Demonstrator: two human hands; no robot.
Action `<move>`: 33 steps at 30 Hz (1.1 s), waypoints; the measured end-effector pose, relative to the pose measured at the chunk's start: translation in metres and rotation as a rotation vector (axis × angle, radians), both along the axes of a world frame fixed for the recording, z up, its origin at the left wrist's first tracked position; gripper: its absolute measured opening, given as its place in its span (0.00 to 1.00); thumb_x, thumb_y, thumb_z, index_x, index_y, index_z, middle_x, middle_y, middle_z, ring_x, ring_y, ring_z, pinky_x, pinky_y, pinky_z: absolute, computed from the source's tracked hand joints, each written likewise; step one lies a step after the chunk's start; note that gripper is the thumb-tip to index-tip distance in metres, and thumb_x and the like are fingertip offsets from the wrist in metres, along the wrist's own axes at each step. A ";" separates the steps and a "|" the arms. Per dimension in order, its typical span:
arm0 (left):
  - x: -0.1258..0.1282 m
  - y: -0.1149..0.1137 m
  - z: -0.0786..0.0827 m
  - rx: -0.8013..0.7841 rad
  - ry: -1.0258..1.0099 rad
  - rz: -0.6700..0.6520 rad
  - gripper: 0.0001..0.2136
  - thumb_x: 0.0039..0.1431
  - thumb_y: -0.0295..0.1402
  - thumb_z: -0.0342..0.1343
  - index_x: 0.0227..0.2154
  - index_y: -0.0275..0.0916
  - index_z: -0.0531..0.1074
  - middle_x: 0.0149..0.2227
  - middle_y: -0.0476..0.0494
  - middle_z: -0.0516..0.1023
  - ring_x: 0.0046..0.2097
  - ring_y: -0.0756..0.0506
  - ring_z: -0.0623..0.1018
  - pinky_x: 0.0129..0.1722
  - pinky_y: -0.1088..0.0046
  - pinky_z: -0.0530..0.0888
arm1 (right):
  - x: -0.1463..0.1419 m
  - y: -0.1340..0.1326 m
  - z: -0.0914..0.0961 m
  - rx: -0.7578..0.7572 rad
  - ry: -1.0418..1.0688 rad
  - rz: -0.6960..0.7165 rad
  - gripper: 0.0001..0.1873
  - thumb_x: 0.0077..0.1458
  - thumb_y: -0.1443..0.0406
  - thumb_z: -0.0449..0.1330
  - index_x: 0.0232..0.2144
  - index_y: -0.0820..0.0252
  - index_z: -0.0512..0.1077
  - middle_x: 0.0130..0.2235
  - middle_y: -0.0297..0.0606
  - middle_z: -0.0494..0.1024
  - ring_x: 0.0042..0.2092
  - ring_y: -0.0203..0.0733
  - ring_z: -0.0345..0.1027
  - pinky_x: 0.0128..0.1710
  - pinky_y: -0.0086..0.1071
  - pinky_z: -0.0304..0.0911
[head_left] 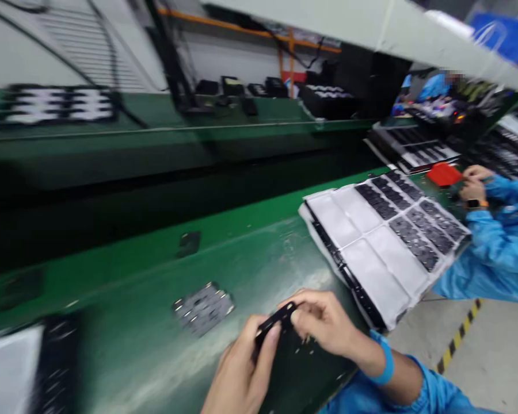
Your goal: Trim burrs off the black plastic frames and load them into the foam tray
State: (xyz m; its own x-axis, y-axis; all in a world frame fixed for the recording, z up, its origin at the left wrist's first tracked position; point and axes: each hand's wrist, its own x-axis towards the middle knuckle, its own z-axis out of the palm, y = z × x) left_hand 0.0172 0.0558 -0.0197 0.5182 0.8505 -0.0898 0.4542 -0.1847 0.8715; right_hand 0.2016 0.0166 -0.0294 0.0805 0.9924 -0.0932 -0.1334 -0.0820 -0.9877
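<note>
My left hand (244, 365) is closed, pinching a small, narrow black part (276, 325) between thumb and fingers. At the part's far end, my right hand (323, 322) has its thumb and fingertips pressed together against it. A blue band circles the right wrist. Below the right fingertips, a few tiny pale bits (304, 347) show against the dark green surface. Left of my hands, a cluster of flat dark grey pieces (204, 307) with small shiny tabs lies on the green bench (133, 345).
A stack of white trays (382, 267), partly filled with rows of black pieces, stands to the right. Another tray (12, 368) sits at the lower left. A smaller dark piece (189, 244) lies farther back. At the right, a co-worker's hands (475, 184) are near a red object (444, 174).
</note>
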 end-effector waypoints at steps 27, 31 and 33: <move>0.001 -0.009 0.001 -0.011 -0.170 0.081 0.14 0.74 0.36 0.35 0.30 0.44 0.57 0.24 0.56 0.55 0.25 0.48 0.60 0.30 0.69 0.57 | -0.020 -0.006 0.008 0.167 -0.194 -0.117 0.11 0.67 0.65 0.58 0.34 0.59 0.78 0.29 0.32 0.72 0.21 0.31 0.63 0.21 0.26 0.60; 0.002 -0.008 -0.002 -0.009 -0.165 0.077 0.13 0.74 0.34 0.36 0.31 0.44 0.56 0.25 0.56 0.56 0.26 0.48 0.60 0.30 0.69 0.58 | -0.019 -0.005 0.007 0.172 -0.221 -0.119 0.10 0.65 0.68 0.57 0.33 0.58 0.78 0.29 0.32 0.72 0.22 0.33 0.62 0.22 0.26 0.60; 0.001 -0.008 -0.001 -0.010 -0.171 0.075 0.12 0.73 0.33 0.36 0.31 0.45 0.56 0.25 0.56 0.57 0.26 0.48 0.61 0.30 0.70 0.58 | -0.019 -0.005 0.007 0.178 -0.243 -0.117 0.10 0.64 0.69 0.57 0.33 0.58 0.78 0.28 0.32 0.72 0.23 0.33 0.62 0.24 0.27 0.60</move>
